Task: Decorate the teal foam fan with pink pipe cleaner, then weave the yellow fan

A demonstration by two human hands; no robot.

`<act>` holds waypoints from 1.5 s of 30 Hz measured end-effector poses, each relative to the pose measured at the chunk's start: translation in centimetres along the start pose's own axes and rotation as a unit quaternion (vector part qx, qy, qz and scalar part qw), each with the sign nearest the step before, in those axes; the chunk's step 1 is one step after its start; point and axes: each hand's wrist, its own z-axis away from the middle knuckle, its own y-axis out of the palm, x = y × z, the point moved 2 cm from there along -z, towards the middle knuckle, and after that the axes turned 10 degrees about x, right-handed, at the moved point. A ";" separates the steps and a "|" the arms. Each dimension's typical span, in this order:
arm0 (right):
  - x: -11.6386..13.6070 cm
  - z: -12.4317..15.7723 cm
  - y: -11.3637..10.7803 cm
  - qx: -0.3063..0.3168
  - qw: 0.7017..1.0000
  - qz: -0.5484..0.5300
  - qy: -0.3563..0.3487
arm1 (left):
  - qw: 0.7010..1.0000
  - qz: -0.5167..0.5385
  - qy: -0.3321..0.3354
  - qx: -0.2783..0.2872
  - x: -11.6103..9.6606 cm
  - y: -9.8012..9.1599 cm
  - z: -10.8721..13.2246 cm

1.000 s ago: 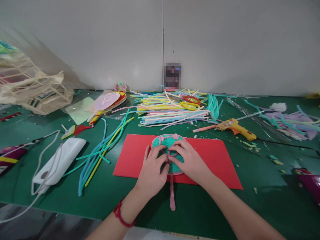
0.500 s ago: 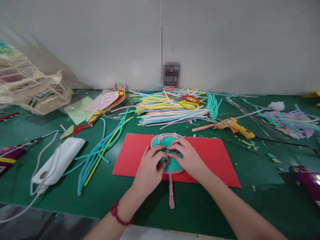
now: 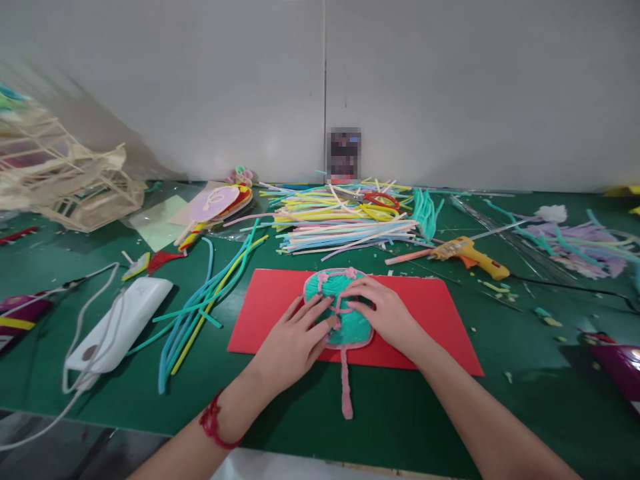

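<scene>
A round fan made of pipe cleaners (image 3: 357,328) lies on a red sheet of card (image 3: 425,320). Its face is teal with a pink rim, and small pink shapes sit near the top. The pink handle (image 3: 346,390) points toward me over the sheet's near edge. My left hand (image 3: 295,337) lies over the fan's left half, fingers stretched, tips pressing near the middle. On the right half, my right hand (image 3: 385,310) pinches a thin pink pipe cleaner (image 3: 344,309) at the fan's centre. Its fingers partly cover the strip.
Behind the card lies a pile of coloured pipe cleaners (image 3: 345,233) with scissors (image 3: 380,205) on top. A yellow glue gun (image 3: 465,251) lies to the right. Left are loose pipe cleaners (image 3: 195,327), a white power bank (image 3: 120,327) with a cable, and a lilac fan (image 3: 214,203).
My left hand has flattened, its fingers straightening out over the fan and its wrist dropping lower left. My right hand has shifted slightly right, and more of the pink strip shows.
</scene>
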 end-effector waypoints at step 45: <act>1.3 0.2 1.5 0.020 0.995 0.066 0.069 | 0.976 0.121 0.147 0.104 4.1 -3.0 -1.0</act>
